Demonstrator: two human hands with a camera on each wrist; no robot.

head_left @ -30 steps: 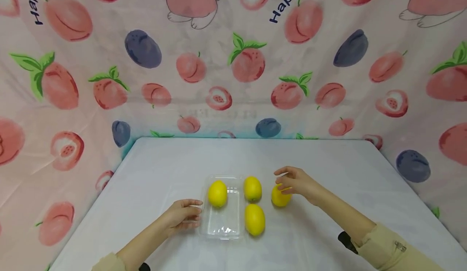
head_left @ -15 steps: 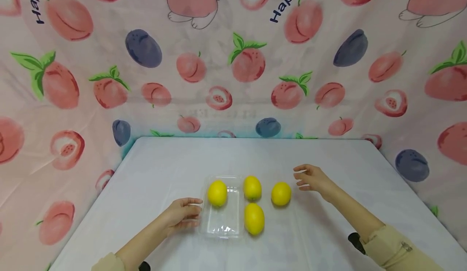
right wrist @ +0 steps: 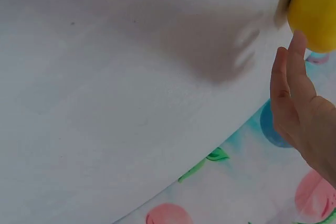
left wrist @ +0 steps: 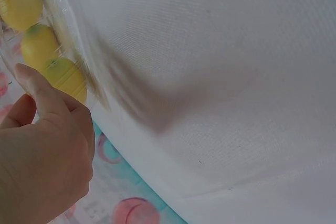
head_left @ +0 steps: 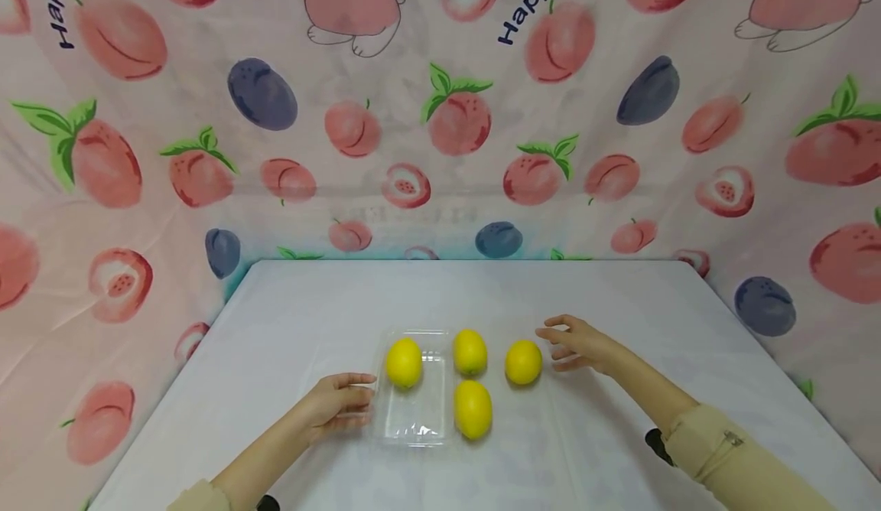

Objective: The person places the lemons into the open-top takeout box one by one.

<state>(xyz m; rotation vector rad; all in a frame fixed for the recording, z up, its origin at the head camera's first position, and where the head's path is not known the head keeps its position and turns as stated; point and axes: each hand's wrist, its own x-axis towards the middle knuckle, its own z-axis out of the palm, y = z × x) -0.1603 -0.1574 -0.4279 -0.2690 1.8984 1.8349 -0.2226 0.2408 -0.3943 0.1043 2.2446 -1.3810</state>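
Four yellow lemons (head_left: 473,410) are seen in the head view: one is contained in a clear plastic tray (head_left: 416,419), two are lined up just beside its right edge, and the last is set farther right on the table (head_left: 344,297). From the left wrist, the left hand's grip (left wrist: 47,150) is placed at the tray's edge, fingers relaxed. From the right wrist, one lemon is shown just beside the right hand's grip (right wrist: 304,114), fingers extended.
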